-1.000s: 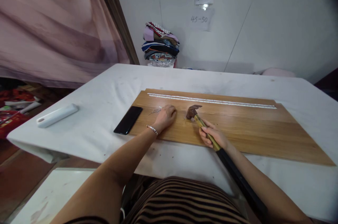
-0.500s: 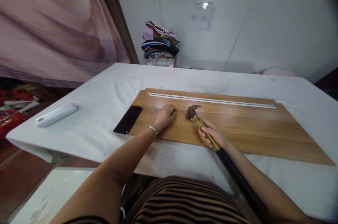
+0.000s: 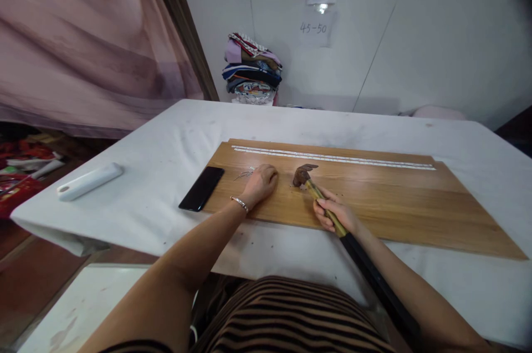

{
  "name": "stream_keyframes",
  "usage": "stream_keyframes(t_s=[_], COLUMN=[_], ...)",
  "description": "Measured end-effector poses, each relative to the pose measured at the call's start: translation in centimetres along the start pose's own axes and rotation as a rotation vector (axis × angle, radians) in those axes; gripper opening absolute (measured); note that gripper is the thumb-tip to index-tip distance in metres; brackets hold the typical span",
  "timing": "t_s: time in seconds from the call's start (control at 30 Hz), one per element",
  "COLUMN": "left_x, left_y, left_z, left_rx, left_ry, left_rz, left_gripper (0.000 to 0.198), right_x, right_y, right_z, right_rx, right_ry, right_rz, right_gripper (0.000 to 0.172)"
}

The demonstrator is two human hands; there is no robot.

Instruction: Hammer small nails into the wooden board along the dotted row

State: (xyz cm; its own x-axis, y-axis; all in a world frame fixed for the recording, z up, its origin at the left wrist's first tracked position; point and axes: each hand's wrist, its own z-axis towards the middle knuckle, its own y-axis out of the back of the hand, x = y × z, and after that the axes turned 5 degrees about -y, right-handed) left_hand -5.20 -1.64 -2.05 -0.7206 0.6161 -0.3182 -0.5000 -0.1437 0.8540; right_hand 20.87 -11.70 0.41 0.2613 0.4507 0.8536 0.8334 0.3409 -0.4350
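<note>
A long wooden board (image 3: 394,203) lies on a white-covered table (image 3: 166,137). My right hand (image 3: 334,213) is closed round the yellow-and-black handle of a claw hammer (image 3: 305,174), whose rusty head rests on the board. My left hand (image 3: 261,182) rests on the board left of the hammer head with its fingers curled under; what they hold, if anything, is hidden. A few thin nails (image 3: 245,174) lie just left of that hand. A white strip (image 3: 332,158) runs along the board's far edge.
A black phone (image 3: 202,188) lies at the board's left end. A white oblong object (image 3: 89,180) sits near the table's left edge. Folded clothes (image 3: 251,69) are stacked against the wall behind. A pink curtain (image 3: 83,37) hangs at the left.
</note>
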Motion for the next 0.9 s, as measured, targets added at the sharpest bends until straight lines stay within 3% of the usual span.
stream_keyframes(t_s=[0.2, 0.67, 0.9], left_x=[-0.01, 0.08, 0.09], left_y=[0.01, -0.16, -0.14], left_z=[0.0, 0.0, -0.03], left_rx=[-0.007, -0.012, -0.015], left_ry=[-0.006, -0.009, -0.004], left_rz=[0.005, 0.006, -0.003], left_gripper=[0.017, 0.017, 0.017], right_x=[0.29, -0.1, 0.09], right_y=[0.06, -0.05, -0.1], right_z=[-0.13, 0.02, -0.07], right_rx=[-0.017, -0.019, -0.005], right_ry=[0.015, -0.019, 0.002], right_rz=[0.002, -0.026, -0.012], right_gripper=[0.068, 0.08, 0.077])
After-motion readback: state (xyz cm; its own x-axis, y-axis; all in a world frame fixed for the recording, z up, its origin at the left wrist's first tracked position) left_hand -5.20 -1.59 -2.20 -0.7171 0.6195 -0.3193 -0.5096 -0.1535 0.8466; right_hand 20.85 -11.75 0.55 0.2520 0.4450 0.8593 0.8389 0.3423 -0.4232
